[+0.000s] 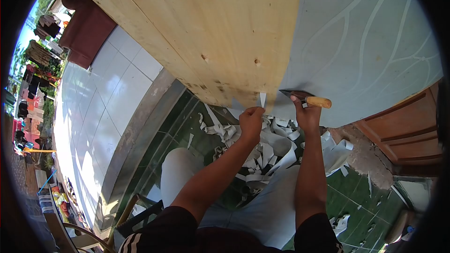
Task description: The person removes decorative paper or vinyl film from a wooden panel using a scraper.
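While I sit on the green tiles, the wooden board [206, 23] lies before me, and its grey covering sheet [370, 42] is on its right part. Below the board's lower edge, torn grey scraps [262, 154] are piled over my legs. My right hand [308, 116] is closed around the scraper [307, 98], its blade touching the sheet's edge. My left hand [251, 122] pinches a small peeled strip [263, 99] at the board's lower edge.

Two bare hands work here. One wooden-handled metal scraper [307, 99] sits in the right fingers; one pale wooden board [206, 28] lies above the fingertips; countless white peeled strips [267, 152] lie beneath them.
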The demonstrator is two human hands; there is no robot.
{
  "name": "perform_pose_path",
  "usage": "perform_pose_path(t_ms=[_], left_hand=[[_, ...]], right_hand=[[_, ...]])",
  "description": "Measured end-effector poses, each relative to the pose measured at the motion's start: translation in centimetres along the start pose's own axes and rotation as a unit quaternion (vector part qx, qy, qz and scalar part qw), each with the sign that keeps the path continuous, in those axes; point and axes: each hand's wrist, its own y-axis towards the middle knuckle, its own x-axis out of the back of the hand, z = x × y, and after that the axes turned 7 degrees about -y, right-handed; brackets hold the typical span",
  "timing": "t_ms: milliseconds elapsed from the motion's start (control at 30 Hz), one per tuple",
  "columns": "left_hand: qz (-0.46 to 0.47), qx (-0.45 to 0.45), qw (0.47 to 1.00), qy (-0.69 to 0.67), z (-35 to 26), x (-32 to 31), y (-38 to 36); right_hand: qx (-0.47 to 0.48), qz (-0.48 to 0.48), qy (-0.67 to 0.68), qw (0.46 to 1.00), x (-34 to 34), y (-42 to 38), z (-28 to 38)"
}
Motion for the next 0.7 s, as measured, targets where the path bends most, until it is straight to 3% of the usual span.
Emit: perform_pose_path(t_ms=[67,167,367,467,567,700], left_hand=[[-0.007,0.023,0.998,0.049,1.4,1.6,-0.1],[-0.025,-0.041,0.998,0.049,3.1,1.9,-0.2],[0.070,-0.066,0.995,0.026,-1.1,-1.5,2.4],[0.049,-0.059,0.996,0.047,-0.8,-1.6,3.7],[0.034,-0.027,0.994,0.102,-0.6,-0.1,2.4],[0.032,-0.036,0.989,0.139,4.1,3.8,2.5]], right_hand=[[-0.013,0.005,0.015,1.000,0.0,0.0,0.2],[-0.005,0.005,0.006,1.000,0.0,0.0,-0.2],[-0.010,-0.005,0.034,0.999,-0.3,-0.1,-0.4],[0.001,-0.007,0.033,0.999,-0.3,-0.1,-0.4],[-0.002,-0.005,0.053,0.999,-0.3,-0.2,-0.4],[-0.019,-0.001,0.059,0.998,-0.2,-0.1,0.0]])
